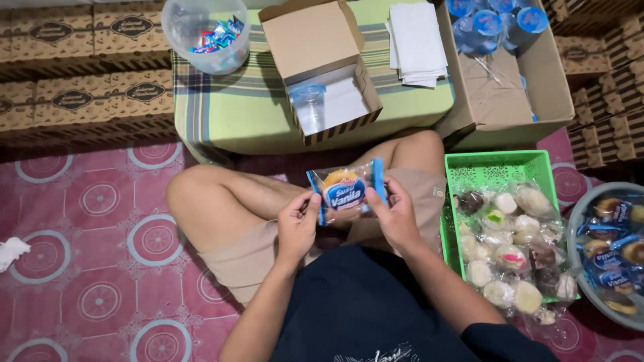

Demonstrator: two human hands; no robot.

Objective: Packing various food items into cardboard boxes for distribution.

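Patterned red floor mat [100, 255], wrapped cake [345, 190] between both hands

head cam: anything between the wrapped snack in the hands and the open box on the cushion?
Only the person's bent leg and the cushion's front edge lie between the wrapped snack and the open box, per the head view.

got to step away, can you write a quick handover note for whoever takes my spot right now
Left hand: grips the left edge of a wrapped bun, held over the lap.
Right hand: grips the right edge of the same bun.
Open snack box sits on the low table ahead, with a sealed water cup inside.
Green basket of wrapped cakes at the right; a bowl of more wrapped buns beside it.
Carton of water cups, stack of white papers and tub of sweets behind.
Done: cup in the box.
Left: the bun is not yet in the box; the box is open.
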